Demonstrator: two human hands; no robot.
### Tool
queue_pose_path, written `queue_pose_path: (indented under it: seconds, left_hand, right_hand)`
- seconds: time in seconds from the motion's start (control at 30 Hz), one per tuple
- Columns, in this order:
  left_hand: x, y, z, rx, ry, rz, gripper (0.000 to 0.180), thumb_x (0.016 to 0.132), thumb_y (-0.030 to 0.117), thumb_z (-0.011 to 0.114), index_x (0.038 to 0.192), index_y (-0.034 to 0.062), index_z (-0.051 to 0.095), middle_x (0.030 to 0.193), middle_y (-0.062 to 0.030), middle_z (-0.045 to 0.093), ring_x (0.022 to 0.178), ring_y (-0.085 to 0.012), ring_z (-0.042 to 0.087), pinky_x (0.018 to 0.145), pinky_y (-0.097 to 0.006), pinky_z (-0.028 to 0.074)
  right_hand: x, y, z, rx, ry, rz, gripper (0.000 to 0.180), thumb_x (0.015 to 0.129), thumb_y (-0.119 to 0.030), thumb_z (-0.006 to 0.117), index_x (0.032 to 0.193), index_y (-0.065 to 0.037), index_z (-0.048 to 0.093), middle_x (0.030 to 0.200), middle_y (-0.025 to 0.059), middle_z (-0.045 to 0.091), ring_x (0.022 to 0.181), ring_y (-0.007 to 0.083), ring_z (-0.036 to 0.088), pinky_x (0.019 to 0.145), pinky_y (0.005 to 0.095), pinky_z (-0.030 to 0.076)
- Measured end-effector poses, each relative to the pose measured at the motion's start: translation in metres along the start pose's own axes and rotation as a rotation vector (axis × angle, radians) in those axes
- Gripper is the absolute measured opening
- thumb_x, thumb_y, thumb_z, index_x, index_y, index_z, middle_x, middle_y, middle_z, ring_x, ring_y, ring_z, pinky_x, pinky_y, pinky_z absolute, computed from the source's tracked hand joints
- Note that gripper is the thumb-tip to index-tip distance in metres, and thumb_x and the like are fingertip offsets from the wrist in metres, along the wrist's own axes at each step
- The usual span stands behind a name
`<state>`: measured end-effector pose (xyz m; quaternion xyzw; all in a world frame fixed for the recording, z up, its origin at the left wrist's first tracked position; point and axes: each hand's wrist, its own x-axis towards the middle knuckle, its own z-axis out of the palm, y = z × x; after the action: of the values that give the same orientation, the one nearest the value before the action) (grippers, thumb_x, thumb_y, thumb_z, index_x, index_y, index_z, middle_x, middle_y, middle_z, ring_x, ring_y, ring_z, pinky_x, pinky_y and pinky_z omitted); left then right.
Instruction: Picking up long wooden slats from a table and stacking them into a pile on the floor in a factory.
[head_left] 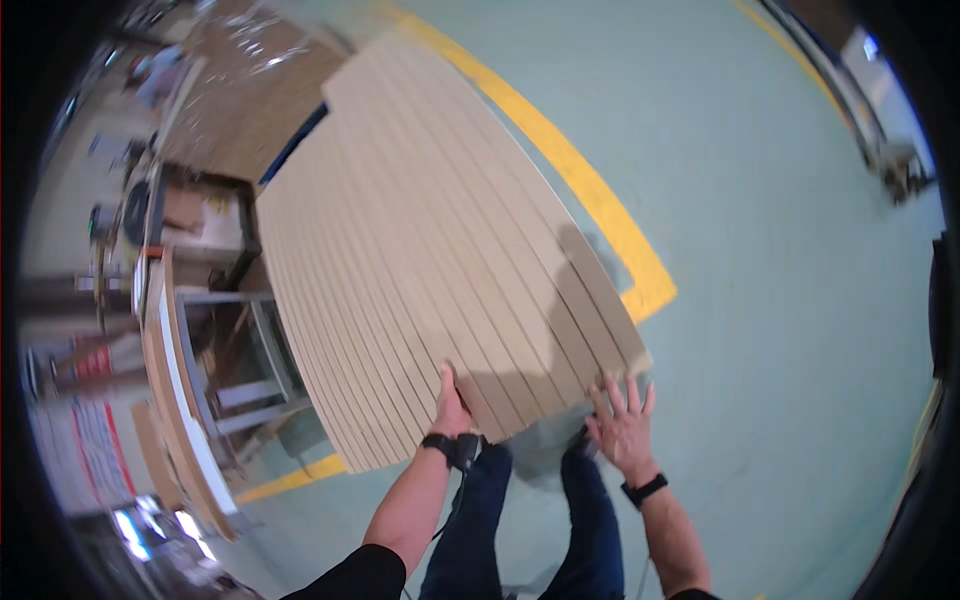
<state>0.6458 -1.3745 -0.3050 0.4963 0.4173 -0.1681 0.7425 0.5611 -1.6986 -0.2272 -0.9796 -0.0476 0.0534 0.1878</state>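
A large tan board [420, 240] with long parallel grooves, or narrow strips laid side by side, stretches away in front of me. My left hand [453, 408] is closed on its near edge, thumb on top and the other fingers hidden beneath. At the near right corner, my right hand [622, 425] has its fingers spread, with the fingertips at the board's edge and nothing held in them. Dark wristbands show on both wrists.
To the left stands a grey metal frame [262, 345] beside upright long panels [180, 390]. Farther left-back is a brown surface [235, 110] with clear plastic film on it. A yellow line [590, 190] runs along the green floor [760, 300]. Metal equipment [895, 165] stands far right.
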Motion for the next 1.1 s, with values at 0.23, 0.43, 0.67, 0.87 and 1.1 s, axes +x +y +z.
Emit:
queue_pose_path:
  seconds: [0.23, 0.43, 0.67, 0.87, 1.1]
  left_hand:
    - [-0.187, -0.045, -0.147, 0.115, 0.278, -0.427, 0.056, 0.098, 0.052, 0.052, 0.130, 0.0057, 0.054, 0.119, -0.0108, 0.065, 0.103, -0.0197, 0.065, 0.085, -0.033, 0.054]
    - [-0.358, -0.099, -0.292, 0.003, 0.280, -0.437, 0.034, 0.096, 0.033, 0.061, 0.112, 0.0031, 0.061, 0.102, -0.0115, 0.070, 0.089, -0.0217, 0.069, 0.077, -0.036, 0.059]
    - [-0.473, -0.103, -0.440, -0.261, 0.446, -0.162, 0.029, 0.091, 0.027, 0.065, 0.108, 0.0035, 0.069, 0.091, -0.0076, 0.070, 0.082, -0.0161, 0.067, 0.069, -0.028, 0.056]
    - [-0.567, -0.131, -0.603, -0.510, 0.661, 0.275, 0.016, 0.088, 0.019, 0.063, 0.095, 0.0052, 0.068, 0.081, -0.0036, 0.068, 0.070, -0.0127, 0.063, 0.065, -0.027, 0.051]
    - [-0.605, -0.170, -0.736, -0.897, 0.932, 0.191, 0.028, 0.092, 0.027, 0.062, 0.106, 0.0029, 0.063, 0.085, -0.0125, 0.070, 0.074, -0.0209, 0.068, 0.070, -0.034, 0.056]
  right_hand:
    - [-0.039, -0.020, -0.066, 0.163, -0.157, -0.252, 0.054, 0.087, -0.028, 0.063, 0.132, -0.002, 0.050, 0.139, 0.0268, 0.045, 0.120, 0.0431, 0.047, 0.101, 0.0540, 0.036]
    - [-0.137, 0.030, -0.044, 0.170, -0.677, -0.091, 0.041, 0.096, -0.035, 0.054, 0.121, -0.003, 0.062, 0.118, 0.0281, 0.063, 0.115, 0.0451, 0.056, 0.096, 0.0480, 0.048]
    - [-0.172, -0.077, 0.007, 0.088, -1.020, 0.013, 0.036, 0.094, -0.035, 0.056, 0.108, -0.004, 0.068, 0.106, 0.0218, 0.066, 0.096, 0.0405, 0.062, 0.085, 0.0497, 0.050]
    - [-0.147, -0.299, 0.043, 0.058, -0.965, -0.600, 0.034, 0.092, -0.036, 0.062, 0.107, -0.006, 0.067, 0.097, 0.0190, 0.067, 0.089, 0.0378, 0.062, 0.079, 0.0521, 0.049]
    - [-0.135, -0.630, 0.089, 0.330, -1.087, -0.218, 0.023, 0.091, -0.028, 0.061, 0.092, -0.006, 0.066, 0.080, 0.0030, 0.066, 0.067, 0.0143, 0.065, 0.059, 0.0281, 0.051]
